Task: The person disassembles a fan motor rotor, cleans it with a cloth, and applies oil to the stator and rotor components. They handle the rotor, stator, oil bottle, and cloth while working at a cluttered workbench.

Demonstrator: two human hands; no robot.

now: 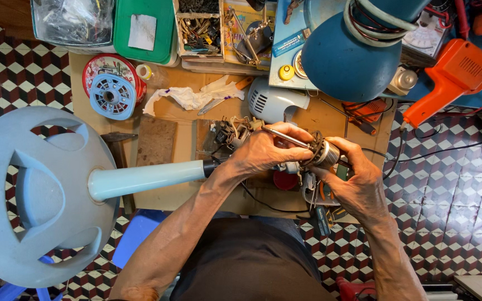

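You've got the small motor rotor (pixel 323 151) up over the worktop (pixel 168 120), just in front of you. Left hand (pixel 263 150) w/ fingers wrapped round its metal shaft (pixel 285 136); right hand (pixel 355 181) w/ fingers clamped on the wound end. Pale blue fan stand (pixel 34 195) lies to your left, white rag (pixel 191 96) & grey motor housing (pixel 271 101) just beyond.

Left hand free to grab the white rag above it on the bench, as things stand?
Probably not: the left hand is gripping the motor rotor with the right hand. The path to the rag looks open, though.
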